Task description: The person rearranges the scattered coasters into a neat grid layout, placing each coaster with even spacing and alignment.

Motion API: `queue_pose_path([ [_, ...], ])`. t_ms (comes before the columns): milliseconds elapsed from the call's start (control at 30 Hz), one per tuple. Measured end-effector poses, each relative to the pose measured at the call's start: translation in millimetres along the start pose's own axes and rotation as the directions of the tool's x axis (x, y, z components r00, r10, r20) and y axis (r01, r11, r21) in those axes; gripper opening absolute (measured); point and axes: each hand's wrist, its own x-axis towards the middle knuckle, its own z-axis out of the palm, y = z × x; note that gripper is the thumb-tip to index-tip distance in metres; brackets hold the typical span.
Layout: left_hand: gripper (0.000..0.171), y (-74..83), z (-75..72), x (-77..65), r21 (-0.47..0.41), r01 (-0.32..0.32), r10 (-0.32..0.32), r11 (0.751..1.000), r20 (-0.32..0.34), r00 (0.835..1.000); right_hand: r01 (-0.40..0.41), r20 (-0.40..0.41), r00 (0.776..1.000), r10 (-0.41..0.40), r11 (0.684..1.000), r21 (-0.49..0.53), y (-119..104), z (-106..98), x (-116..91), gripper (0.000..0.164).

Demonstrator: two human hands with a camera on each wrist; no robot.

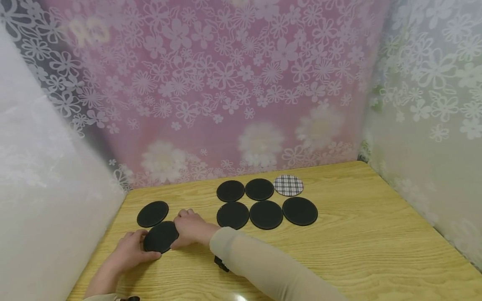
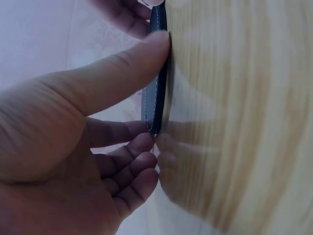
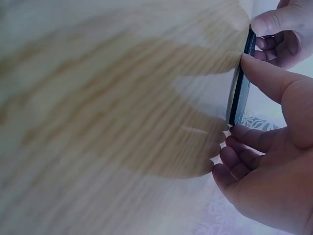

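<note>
Both hands hold a round black coaster [image 1: 161,237] by its rim at the front left of the table. My left hand [image 1: 129,251] has thumb and index finger about its left side; my right hand [image 1: 192,228] does the same on the right. Pale stitching runs along the coaster's border [image 2: 152,105] in the left wrist view. Seen edge-on in the right wrist view, the dark rim [image 3: 239,93] looks thick; I cannot tell whether more than one is stacked. Just behind it lies another black coaster [image 1: 152,214].
Two rows of coasters lie right of the hands: black ones in front [image 1: 265,215], and black ones with a plaid coaster [image 1: 288,185] behind. The wood-grain table [image 1: 361,234] ends at a pink floral curtain [image 1: 226,104] behind, with pale curtains at both sides.
</note>
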Motion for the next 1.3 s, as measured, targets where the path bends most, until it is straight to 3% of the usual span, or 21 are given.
queue_pose_path([
  [433,0.085,2.8,0.7,0.5,-0.006,0.048,-0.048,0.999,0.01,0.999,-0.04,0.009,0.999,0.04,0.998,0.038,-1.3,-5.7,-1.1,0.067],
  [667,0.096,5.6,2.7,2.5,-0.013,0.023,-0.023,1.0,-0.011,1.0,-0.106,-0.003,0.994,0.107,0.992,0.072,-3.4,-4.2,2.7,0.071],
  [933,0.101,8.7,5.6,5.0,-0.058,0.049,-0.05,0.997,0.0,0.999,-0.161,-0.016,0.986,0.163,0.982,0.097,-4.3,-1.5,4.5,0.07],
  [1300,0.109,23.7,8.3,16.3,-0.117,0.048,-0.051,0.992,-0.017,0.999,-0.169,-0.05,0.983,0.174,0.982,0.086,6.0,-12.1,-1.9,0.071],
])
